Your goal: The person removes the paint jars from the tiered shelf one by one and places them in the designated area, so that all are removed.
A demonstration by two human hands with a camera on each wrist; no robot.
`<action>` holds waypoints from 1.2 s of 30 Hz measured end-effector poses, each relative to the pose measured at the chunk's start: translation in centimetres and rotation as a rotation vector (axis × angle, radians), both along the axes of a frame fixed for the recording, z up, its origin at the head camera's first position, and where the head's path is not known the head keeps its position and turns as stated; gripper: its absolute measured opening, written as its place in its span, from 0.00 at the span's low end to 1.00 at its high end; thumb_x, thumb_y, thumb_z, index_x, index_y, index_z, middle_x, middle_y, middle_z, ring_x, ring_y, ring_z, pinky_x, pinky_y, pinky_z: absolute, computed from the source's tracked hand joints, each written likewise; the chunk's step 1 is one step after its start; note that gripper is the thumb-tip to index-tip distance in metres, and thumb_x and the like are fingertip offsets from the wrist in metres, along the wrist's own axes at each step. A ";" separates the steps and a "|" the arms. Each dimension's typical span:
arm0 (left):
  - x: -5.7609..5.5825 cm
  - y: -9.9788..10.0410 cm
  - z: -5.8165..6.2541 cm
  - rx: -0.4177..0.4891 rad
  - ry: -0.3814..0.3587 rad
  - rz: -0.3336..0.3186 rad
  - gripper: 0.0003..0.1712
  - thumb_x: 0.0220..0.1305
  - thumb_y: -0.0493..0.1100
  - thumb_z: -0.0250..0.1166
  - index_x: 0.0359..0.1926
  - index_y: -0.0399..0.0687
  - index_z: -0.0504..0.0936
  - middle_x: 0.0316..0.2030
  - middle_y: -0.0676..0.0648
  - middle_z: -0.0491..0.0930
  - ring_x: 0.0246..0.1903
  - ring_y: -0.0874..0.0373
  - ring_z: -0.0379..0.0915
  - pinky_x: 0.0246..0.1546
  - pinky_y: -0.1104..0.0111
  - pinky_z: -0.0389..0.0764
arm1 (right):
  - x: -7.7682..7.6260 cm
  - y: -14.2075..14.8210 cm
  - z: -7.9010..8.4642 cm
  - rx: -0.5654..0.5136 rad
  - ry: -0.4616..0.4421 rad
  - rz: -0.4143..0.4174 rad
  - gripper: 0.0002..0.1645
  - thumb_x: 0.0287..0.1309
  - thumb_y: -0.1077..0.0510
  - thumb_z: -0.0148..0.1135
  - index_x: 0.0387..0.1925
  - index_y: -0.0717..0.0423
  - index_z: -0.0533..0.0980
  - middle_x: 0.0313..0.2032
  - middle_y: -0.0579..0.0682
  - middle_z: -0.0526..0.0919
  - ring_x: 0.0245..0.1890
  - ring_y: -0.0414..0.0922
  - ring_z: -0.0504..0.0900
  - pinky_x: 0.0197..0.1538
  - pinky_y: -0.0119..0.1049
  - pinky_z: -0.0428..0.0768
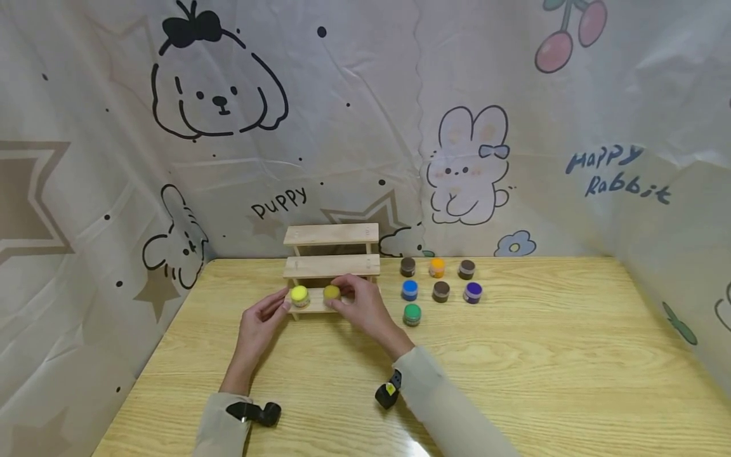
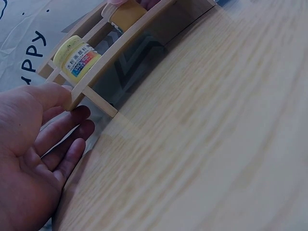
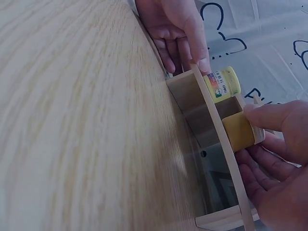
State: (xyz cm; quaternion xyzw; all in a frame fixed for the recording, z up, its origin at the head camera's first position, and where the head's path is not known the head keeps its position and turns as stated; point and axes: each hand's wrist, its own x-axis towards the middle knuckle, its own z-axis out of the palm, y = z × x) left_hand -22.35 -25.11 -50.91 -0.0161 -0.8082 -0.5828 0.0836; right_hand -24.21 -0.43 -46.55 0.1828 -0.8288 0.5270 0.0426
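A three-tier wooden stand [image 1: 332,266] is set at the back of the table. On its lowest tier, near the left end, sits a bright yellow paint jar [image 1: 299,296] with a printed label. My left hand [image 1: 261,325] grips that tier's left end, its thumb [image 2: 53,95] at the plank's edge and the other fingers lower down. To the right, my right hand [image 1: 362,309] pinches an ochre-yellow paint jar [image 3: 239,131] between thumb and fingers. This jar is at the same tier, a short gap from the bright yellow one.
Right of the stand are several more paint jars in loose rows: an orange jar [image 1: 436,267], a blue jar [image 1: 409,290], a purple jar [image 1: 473,292], a green jar [image 1: 412,314] and dark brown ones. A printed cloth [image 1: 365,139] hangs behind the table.
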 end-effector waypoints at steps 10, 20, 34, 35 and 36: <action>-0.1 -0.1 -0.1 -0.014 -0.002 0.004 0.23 0.74 0.44 0.66 0.65 0.40 0.80 0.61 0.40 0.80 0.52 0.73 0.77 0.50 0.82 0.76 | 0.6 0.5 0.9 0.013 -0.012 0.006 0.18 0.60 0.61 0.75 0.51 0.58 0.82 0.47 0.51 0.86 0.47 0.46 0.84 0.53 0.41 0.83; -0.3 -0.1 -0.4 -0.012 0.005 0.012 0.23 0.73 0.44 0.66 0.65 0.40 0.80 0.60 0.40 0.81 0.52 0.72 0.77 0.50 0.82 0.76 | 1.7 1.9 2.1 0.001 0.020 0.043 0.18 0.61 0.58 0.75 0.51 0.56 0.81 0.48 0.48 0.85 0.49 0.45 0.83 0.54 0.43 0.84; 0.4 0.6 1.0 -0.002 -0.029 0.009 0.22 0.74 0.37 0.64 0.65 0.34 0.78 0.61 0.35 0.79 0.60 0.50 0.76 0.49 0.84 0.74 | 3.5 4.1 3.3 -0.039 0.068 0.069 0.18 0.58 0.59 0.77 0.49 0.53 0.82 0.46 0.46 0.86 0.47 0.44 0.84 0.53 0.44 0.84; 0.4 0.6 1.1 0.006 -0.029 0.006 0.22 0.74 0.36 0.63 0.65 0.33 0.78 0.61 0.35 0.78 0.61 0.48 0.75 0.49 0.84 0.74 | 3.7 4.3 3.4 -0.039 0.077 0.072 0.18 0.58 0.59 0.77 0.49 0.53 0.82 0.46 0.46 0.86 0.47 0.43 0.83 0.53 0.43 0.84; 0.5 0.6 1.2 0.008 -0.028 0.004 0.22 0.74 0.36 0.63 0.65 0.33 0.77 0.62 0.34 0.78 0.61 0.46 0.75 0.49 0.84 0.74 | 3.9 4.5 3.5 -0.044 0.083 0.075 0.18 0.58 0.59 0.77 0.50 0.53 0.82 0.46 0.46 0.86 0.47 0.43 0.83 0.53 0.44 0.84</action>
